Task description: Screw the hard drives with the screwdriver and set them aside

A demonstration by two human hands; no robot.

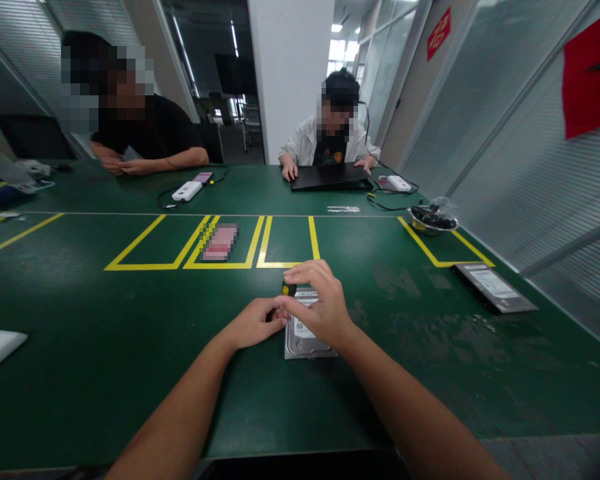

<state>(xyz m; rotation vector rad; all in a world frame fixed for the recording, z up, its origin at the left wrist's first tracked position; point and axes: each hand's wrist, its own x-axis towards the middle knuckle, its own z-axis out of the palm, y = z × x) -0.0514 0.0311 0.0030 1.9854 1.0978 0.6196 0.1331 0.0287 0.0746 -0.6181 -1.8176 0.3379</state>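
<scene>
A hard drive (300,348) with a silver casing and white label lies flat on the green table in front of me. Above its left edge stands a screwdriver (289,289), of which only the short black and yellow handle shows. My right hand (320,300) curls over the drive, its fingers at the top of that handle and its thumb lower down. At the drive's left side, my left hand (260,323) has its fingers drawn together near the lower part of the screwdriver. What these fingers pinch is hidden, as is the tip of the tool.
A second hard drive (497,288) lies to the right, near loose small pieces (484,324). Behind it is a metal bowl (433,220) with dark items. Yellow tape (145,267) marks the table. Two people sit opposite, one holding a black panel (330,177). A white object (0,348) lies left.
</scene>
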